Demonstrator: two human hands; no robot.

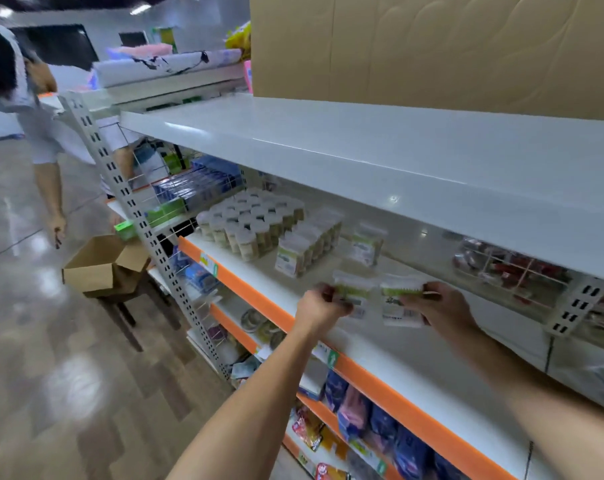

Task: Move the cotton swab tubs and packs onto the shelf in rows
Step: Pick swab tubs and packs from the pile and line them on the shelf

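Observation:
My left hand [323,304] grips a cotton swab pack [354,289] with a green label, and my right hand [439,308] grips a second pack [399,301]. Both packs hover just above the white shelf [380,344] with the orange front edge, side by side. Further back on the same shelf stand a block of round swab tubs [250,221], a row of swab packs [307,245] and a lone upright pack [366,244].
The upper white shelf [362,150] overhangs close above my hands, with a large cardboard box [432,46] on top. A slotted upright [130,202] stands left. An open cardboard box [103,266] rests on a stool. Another person [33,109] stands at the left.

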